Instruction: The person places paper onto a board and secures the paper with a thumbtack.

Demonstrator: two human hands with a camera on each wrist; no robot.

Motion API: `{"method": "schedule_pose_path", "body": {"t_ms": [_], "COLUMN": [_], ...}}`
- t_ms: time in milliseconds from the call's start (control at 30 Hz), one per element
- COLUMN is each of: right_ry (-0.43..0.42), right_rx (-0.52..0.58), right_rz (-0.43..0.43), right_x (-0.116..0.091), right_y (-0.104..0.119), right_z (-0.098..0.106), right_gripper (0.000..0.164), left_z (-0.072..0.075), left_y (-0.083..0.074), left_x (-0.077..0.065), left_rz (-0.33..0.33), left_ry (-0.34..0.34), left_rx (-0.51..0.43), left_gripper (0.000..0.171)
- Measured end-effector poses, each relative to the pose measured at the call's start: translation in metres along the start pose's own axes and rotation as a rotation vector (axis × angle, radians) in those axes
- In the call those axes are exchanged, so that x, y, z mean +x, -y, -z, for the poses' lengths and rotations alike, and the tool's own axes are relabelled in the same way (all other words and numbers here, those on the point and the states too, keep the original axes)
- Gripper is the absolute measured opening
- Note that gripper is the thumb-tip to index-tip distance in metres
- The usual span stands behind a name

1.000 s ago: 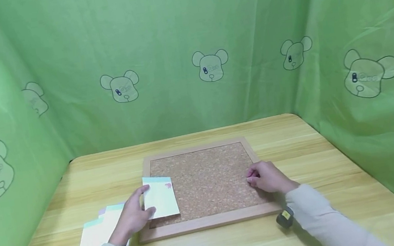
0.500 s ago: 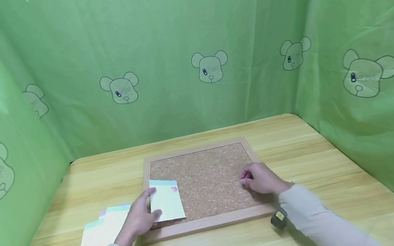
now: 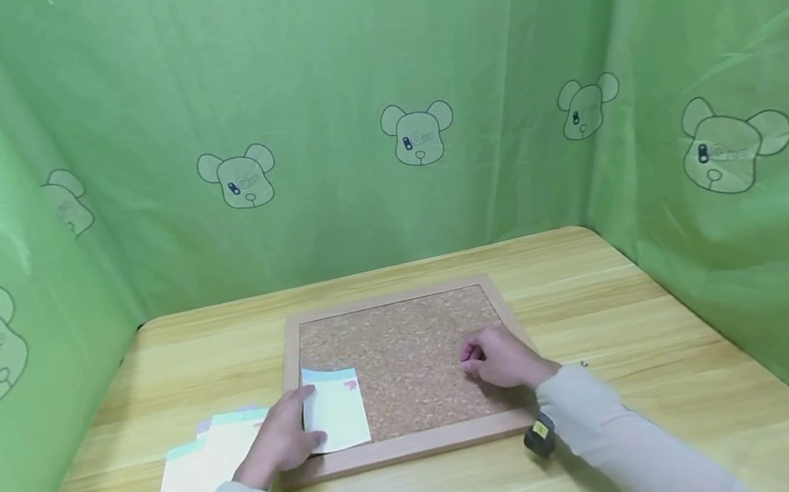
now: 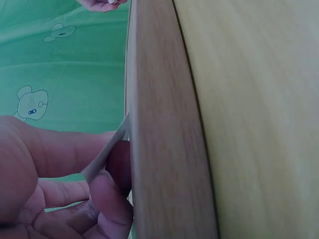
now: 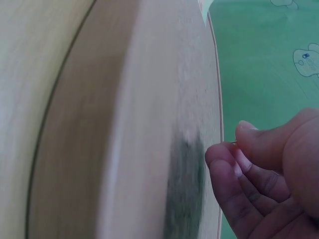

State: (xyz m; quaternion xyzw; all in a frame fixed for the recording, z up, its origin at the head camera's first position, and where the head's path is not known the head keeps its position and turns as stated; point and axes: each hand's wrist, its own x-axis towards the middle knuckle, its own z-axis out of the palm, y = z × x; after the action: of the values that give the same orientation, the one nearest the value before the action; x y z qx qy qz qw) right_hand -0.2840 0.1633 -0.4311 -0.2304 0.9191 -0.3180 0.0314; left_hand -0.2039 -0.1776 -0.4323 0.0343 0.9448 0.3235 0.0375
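A cork board (image 3: 408, 345) in a pale wooden frame lies on the table. Over its lower left corner is a sheet of note paper (image 3: 338, 412) with a teal top band and a small pink print. My left hand (image 3: 281, 437) pinches the sheet's left edge between thumb and fingers; the left wrist view shows the paper edge bent up beside the wooden frame (image 4: 164, 124). Above the right part of the cork, my right hand (image 3: 505, 358) pinches a thin metal pin (image 5: 233, 142) between thumb and forefinger. Most of the pin is hidden by the fingers.
Several overlapping paper sheets (image 3: 197, 484), with teal and lilac bands, lie left of the board. A tiny object (image 3: 584, 364) rests on the wooden table (image 3: 656, 386) beyond the right sleeve. A green curtain (image 3: 343, 203) with bear-head prints encloses the back and sides.
The sheet has come right and toward me with my left hand, down onto the cork's lower left corner. My right hand has moved left over the board.
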Motion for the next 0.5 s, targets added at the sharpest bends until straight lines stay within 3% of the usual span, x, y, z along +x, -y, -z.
{"method": "schedule_pose_path", "body": {"t_ms": [500], "right_ry": [0.025], "right_rx": [-0.033], "right_rz": [0.01], "right_x": [0.009], "right_y": [0.014], "right_z": [-0.015], "right_gripper": [0.01], "left_z": [0.003], "left_y": [0.003], "left_x": [0.001], "left_rz": [0.011], "left_ry": [0.054], "left_rx": [0.091], "left_gripper": [0.071]}}
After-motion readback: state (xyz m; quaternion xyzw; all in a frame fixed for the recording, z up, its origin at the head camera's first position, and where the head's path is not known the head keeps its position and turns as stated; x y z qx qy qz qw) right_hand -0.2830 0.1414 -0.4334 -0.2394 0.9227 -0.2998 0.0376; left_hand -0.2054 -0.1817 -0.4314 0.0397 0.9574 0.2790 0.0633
